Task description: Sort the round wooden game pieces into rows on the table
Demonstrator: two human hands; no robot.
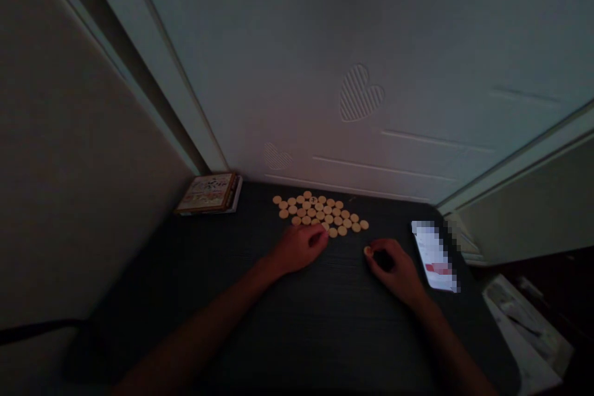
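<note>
Several round tan discs [320, 211] lie flat in a close cluster on the dark table [297, 315], near the wall. My left hand [299, 247] rests on the table at the near edge of that cluster, fingers curled and touching the closest discs. My right hand [392, 266] lies to the right, fingers closed in a pinch on a single tan disc [368, 251], apart from the cluster. The light is dim.
A flat box with a printed lid [208, 193] sits at the table's back left corner. A lit phone [434, 255] lies face up right of my right hand. A white panel with heart shapes [359, 93] stands behind the table. Papers [524, 322] lie off the right edge.
</note>
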